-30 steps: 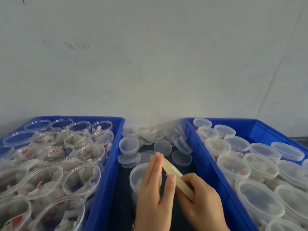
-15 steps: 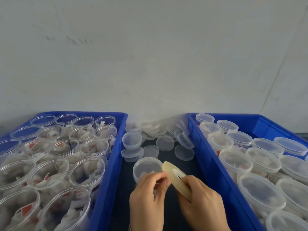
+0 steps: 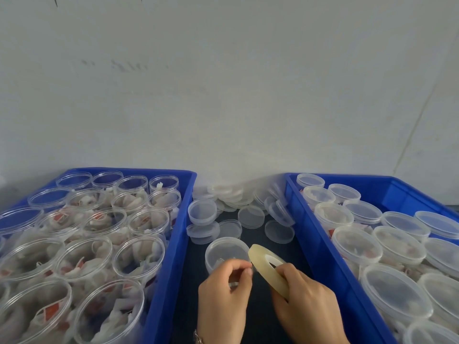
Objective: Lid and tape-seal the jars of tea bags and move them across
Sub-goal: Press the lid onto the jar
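Note:
A clear lidded jar (image 3: 224,252) with tea bags stands on the dark surface between two blue crates. Just in front of it my right hand (image 3: 305,304) grips a thin roll of clear tape (image 3: 267,268), held on edge. My left hand (image 3: 224,296) is beside it, thumb and fingertips pinched together at the roll's near rim, where the tape end seems to be. The left blue crate (image 3: 173,244) holds several open jars of tea bags (image 3: 139,254). Several lidded jars (image 3: 356,247) fill the right blue crate (image 3: 320,249).
Loose clear lids (image 3: 250,216) lie scattered and piled on the dark surface (image 3: 300,249) behind the jar, up to a white wall (image 3: 223,95). The crate walls close in the narrow middle strip on both sides.
My left hand went from flat fingers against the roll to curled fingertips pinching at its edge. The roll tipped so its open centre shows. The camera view shifted slightly.

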